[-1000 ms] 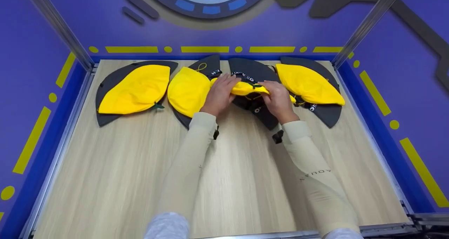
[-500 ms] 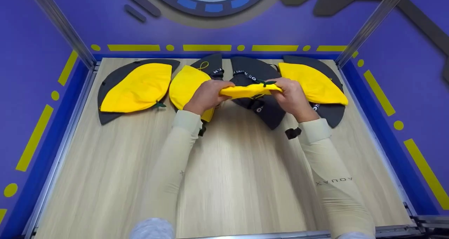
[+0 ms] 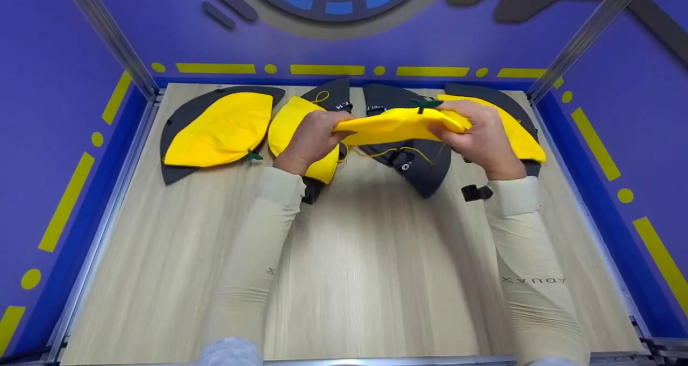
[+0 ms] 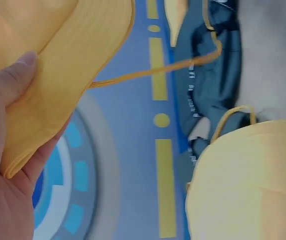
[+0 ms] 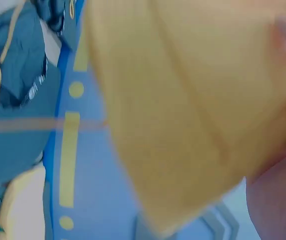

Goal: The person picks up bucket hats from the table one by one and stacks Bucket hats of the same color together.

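Note:
Both hands hold a yellow bucket hat (image 3: 400,124) with a small green leaf on its edge, raised above the table. My left hand (image 3: 317,140) pinches its left end; the left wrist view shows the thumb (image 4: 20,72) on the yellow cloth. At the other end, my right hand (image 3: 481,135) grips the fabric, which blurs across the right wrist view. Thin yellow cords (image 3: 384,153) hang from the held hat. Beneath it lies a dark grey hat (image 3: 430,172) with a black buckle and white-lettered strap, partly hidden by the yellow cloth.
A folded yellow and dark grey hat (image 3: 220,132) lies at the left. Another yellow hat (image 3: 287,121) on dark grey sits beside the left hand, and a third yellow hat (image 3: 521,135) is behind the right. Purple walls (image 3: 301,43) enclose the wooden table (image 3: 371,280).
The hands have lifted the yellow hat off the dark grey one and drawn apart, stretching it wider. The right hand has moved right, and the hanging cords now show.

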Available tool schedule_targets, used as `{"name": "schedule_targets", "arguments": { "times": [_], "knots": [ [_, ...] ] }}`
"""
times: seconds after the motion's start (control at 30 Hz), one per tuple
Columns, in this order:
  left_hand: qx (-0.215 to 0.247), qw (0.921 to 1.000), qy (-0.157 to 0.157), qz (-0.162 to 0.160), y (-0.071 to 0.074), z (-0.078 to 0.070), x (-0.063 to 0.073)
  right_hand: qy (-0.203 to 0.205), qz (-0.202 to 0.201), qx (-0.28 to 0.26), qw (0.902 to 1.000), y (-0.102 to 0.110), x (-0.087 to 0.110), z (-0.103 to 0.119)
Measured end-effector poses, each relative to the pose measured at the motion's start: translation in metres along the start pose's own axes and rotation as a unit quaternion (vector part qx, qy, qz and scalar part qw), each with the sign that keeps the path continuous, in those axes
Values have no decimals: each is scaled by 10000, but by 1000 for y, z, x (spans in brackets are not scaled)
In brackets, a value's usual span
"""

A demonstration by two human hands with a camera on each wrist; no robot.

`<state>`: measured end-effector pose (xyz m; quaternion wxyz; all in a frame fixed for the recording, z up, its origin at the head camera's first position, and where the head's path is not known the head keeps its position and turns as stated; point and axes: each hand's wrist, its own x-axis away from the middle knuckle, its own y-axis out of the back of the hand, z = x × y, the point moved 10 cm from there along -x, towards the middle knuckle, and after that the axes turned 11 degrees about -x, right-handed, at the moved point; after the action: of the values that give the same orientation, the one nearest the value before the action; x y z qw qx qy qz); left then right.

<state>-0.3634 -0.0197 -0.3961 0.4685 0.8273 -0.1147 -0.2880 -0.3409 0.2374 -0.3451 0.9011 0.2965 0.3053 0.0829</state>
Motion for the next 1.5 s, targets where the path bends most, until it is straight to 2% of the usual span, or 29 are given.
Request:
{"name": "schedule_targets", "arguments": {
  "times": [0.2,0.3,0.43,0.53,0.7,0.8,0.87,0.97,1.03,1.23,1.4,1.5],
  "knots": [
    [171,9996,174,-124,29,-1,4,-167,329,137,9992,23,3,-8],
    [316,9991,243,-160,41,-1,5,-339,421,8,9985,31,2,-14],
    [452,9978,383,-288,62,-2,7,-415,213,-318,9984,39,1,-9],
    [639,9956,482,-486,80,-4,10,-300,-70,-384,9988,44,-1,5],
    [1087,9872,628,-987,116,-3,20,27,-446,-716,9964,44,-3,32],
    [1218,9824,746,-1202,132,1,31,258,-463,-1023,9933,37,-3,41],
    [1232,9808,860,-1241,137,6,40,371,-400,-1211,9911,30,-1,43],
    [1175,9801,1131,-1132,135,16,54,348,-216,-1490,9880,15,5,39],
    [1111,9803,1283,-1008,127,24,66,232,-59,-1677,9855,2,11,33],
    [1071,9773,1723,-611,90,50,108,-213,395,-1911,9805,-45,40,14],
    [1112,9729,1974,-462,62,65,148,-558,587,-2050,9754,-83,66,-1],
    [1177,9667,2252,-302,44,73,171,-884,633,-2134,9709,-103,83,-11]
  ]
}}
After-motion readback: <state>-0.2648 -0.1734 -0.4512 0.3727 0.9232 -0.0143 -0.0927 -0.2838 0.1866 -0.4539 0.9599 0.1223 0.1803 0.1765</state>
